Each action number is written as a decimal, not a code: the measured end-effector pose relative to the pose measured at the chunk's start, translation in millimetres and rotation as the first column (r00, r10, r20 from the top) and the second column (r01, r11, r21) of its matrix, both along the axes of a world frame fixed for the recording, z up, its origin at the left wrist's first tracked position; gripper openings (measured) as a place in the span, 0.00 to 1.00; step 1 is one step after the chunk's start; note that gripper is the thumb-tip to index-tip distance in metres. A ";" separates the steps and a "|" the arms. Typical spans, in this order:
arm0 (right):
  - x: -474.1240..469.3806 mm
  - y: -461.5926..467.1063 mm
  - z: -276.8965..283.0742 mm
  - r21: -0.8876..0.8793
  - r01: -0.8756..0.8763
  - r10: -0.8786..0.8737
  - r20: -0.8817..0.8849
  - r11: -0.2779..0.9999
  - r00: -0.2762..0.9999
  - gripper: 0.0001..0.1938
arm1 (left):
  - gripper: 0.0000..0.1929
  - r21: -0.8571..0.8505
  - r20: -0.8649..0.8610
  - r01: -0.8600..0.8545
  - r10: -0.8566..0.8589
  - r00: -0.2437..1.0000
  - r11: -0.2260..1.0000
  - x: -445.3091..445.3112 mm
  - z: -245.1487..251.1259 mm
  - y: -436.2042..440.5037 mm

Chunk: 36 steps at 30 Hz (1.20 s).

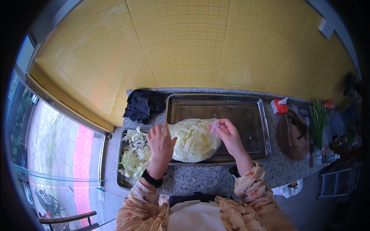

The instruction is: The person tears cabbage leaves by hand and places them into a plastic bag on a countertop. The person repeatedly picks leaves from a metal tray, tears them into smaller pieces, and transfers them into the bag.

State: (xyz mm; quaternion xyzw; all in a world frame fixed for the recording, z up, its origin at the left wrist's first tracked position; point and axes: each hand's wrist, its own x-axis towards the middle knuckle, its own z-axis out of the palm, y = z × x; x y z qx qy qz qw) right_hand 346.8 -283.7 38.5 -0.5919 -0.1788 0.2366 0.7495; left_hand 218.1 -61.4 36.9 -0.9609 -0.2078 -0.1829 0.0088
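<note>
A clear plastic bag full of torn cabbage leaves (194, 141) rests on the front left part of a large metal tray (240, 115). My right hand (229, 135) pinches the bag's gathered edge at its upper right. At the bag's left side is my left hand (160, 143), fingers raised and spread, thumb near the plastic; whether it touches the bag is hard to tell. Loose cabbage leaves (134, 158) fill a smaller metal tray (122, 182) left of the large one, partly hidden by my left hand and forearm.
A dark cloth (144, 104) lies at the back left of the granite counter (199, 177). To the right are a red tissue pack (279, 106), a round cutting board (297, 147) with a cleaver (289, 130), green stalks (317, 124) and a plastic bottle (329, 158). A yellow tiled wall stands behind.
</note>
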 end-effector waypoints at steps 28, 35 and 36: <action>-47.1 44.7 -2.8 -0.821 0.221 0.581 0.537 0.526 0.612 0.26 | 0.15 -0.864 0.231 0.282 -0.168 0.958 0.417 -40.3 25.3 23.6; -61.8 90.7 -33.4 -0.624 0.031 0.488 0.641 0.781 0.593 0.24 | 0.15 -0.880 0.314 0.329 -0.100 0.944 0.342 -37.7 22.7 18.4; -61.9 97.3 -35.8 -0.684 -0.018 0.550 0.571 0.729 0.609 0.23 | 0.15 -0.879 0.265 0.292 -0.122 0.956 0.376 -36.9 22.3 17.5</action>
